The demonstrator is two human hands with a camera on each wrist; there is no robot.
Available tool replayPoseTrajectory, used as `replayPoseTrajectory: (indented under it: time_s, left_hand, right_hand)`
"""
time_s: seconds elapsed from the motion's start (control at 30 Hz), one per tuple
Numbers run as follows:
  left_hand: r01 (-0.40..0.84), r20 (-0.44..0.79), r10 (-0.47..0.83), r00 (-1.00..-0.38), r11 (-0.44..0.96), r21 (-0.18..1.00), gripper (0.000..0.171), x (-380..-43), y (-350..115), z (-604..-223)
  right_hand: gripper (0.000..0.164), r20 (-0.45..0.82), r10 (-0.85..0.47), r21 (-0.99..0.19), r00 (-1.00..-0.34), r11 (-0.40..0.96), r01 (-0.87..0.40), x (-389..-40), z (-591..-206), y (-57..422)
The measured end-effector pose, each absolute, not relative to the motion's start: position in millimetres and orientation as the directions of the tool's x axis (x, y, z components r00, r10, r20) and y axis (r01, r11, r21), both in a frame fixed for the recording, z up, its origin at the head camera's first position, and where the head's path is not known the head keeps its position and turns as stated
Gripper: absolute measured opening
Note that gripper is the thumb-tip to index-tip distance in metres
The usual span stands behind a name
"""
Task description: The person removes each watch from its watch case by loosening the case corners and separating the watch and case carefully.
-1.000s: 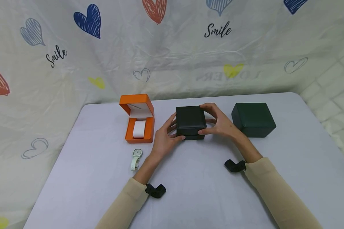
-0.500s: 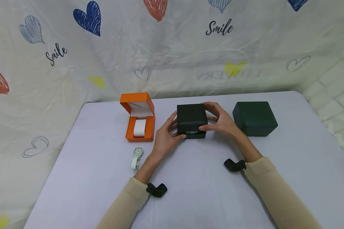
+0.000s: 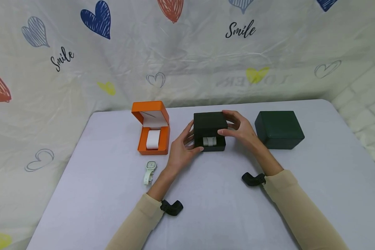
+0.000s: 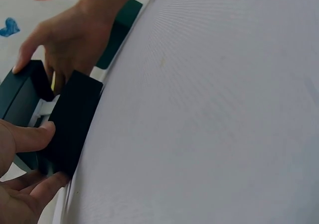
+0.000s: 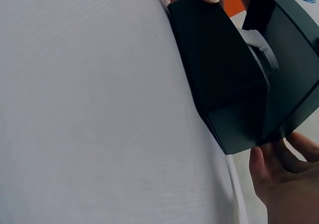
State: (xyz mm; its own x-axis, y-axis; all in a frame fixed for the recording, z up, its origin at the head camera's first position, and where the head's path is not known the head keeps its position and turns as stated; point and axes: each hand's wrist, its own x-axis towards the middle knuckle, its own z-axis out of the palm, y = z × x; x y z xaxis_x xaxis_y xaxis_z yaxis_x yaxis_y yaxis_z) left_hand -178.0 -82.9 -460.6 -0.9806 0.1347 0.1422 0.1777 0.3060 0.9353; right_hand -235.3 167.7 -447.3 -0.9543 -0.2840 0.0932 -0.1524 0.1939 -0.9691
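Note:
A dark green watch box [image 3: 210, 125] stands near the middle of the table, its lid partly raised. My left hand [image 3: 182, 151] grips the base at its left side, with the thumb on the front edge. My right hand [image 3: 242, 128] holds the lid at the right, thumb at its front corner. Through the gap shows a white watch strap [image 5: 261, 47] inside; the rest of what lies within is hidden by the lid. In the left wrist view the box's base [image 4: 70, 122] sits between both hands.
An orange watch box [image 3: 140, 142] stands open on the left with a white cushion [image 3: 153, 139] in it. A pale green watch [image 3: 149, 172] lies before it on the white table [image 3: 212, 201]. At the right is a closed green box [image 3: 279, 129].
The lid of the dark green watch box has come up from shut to partly raised, lifted by my right hand. The white strap inside has come into sight. My left hand keeps its grip.

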Motion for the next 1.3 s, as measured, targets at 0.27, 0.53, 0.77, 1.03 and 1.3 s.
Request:
replayPoseTrajectory:
  time_s: [0.27, 0.53, 0.77, 1.03, 1.3]
  left_hand:
    - [0.176, 0.139, 0.142, -0.980, 0.302, 0.937, 0.103, -178, -83, -460]
    - [0.098, 0.072, 0.109, -0.991, 0.255, 0.962, 0.093, -178, -85, -460]
    - [0.056, 0.036, 0.107, -0.994, 0.198, 0.979, 0.086, -179, -84, -461]
    - [0.006, -0.013, 0.093, -0.996, 0.199, 0.980, 0.081, -180, -84, -461]
    - [-0.008, -0.027, 0.078, -0.997, 0.232, 0.973, 0.076, -180, -83, -461]
  right_hand:
    - [0.073, 0.098, -0.261, -0.970, -0.960, 0.192, -0.151, -234, -448, 167]
    - [0.071, 0.058, -0.229, -0.970, -0.972, 0.219, -0.109, -234, -448, 163]
    - [0.068, 0.053, -0.182, -0.959, -0.982, 0.263, -0.101, -235, -448, 160]
    - [0.068, 0.076, -0.140, -0.962, -0.987, 0.250, -0.110, -232, -449, 156]
    - [0.061, 0.088, -0.077, -0.974, -0.993, 0.203, -0.102, -232, -448, 151]
